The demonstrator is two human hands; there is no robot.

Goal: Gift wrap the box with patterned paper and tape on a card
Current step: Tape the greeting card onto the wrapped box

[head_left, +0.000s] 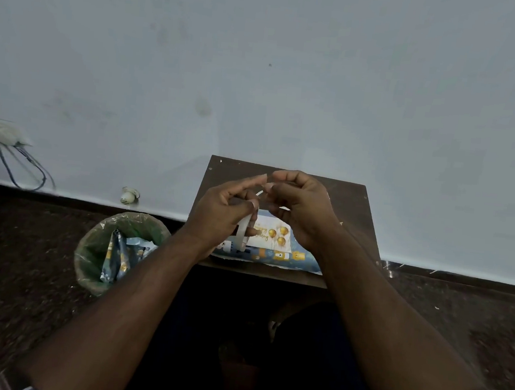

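Two hands meet above a small dark table (348,200) in the head view. The left hand (221,215) grips a roll of clear tape (242,234), fingers curled round it, forefinger stretched forward. The right hand (300,207) pinches the tape's free end, fingertips pressed together. Beneath them, on the table, lies the box (275,255) wrapped in blue patterned paper. A white card (272,235) with gold balloons rests on top; its gold script appears to read "Happy Birthday". A bin (92,260) holding paper scraps stands on the floor, left of the table.

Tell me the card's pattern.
White card with gold balloons and gold lettering; head view.
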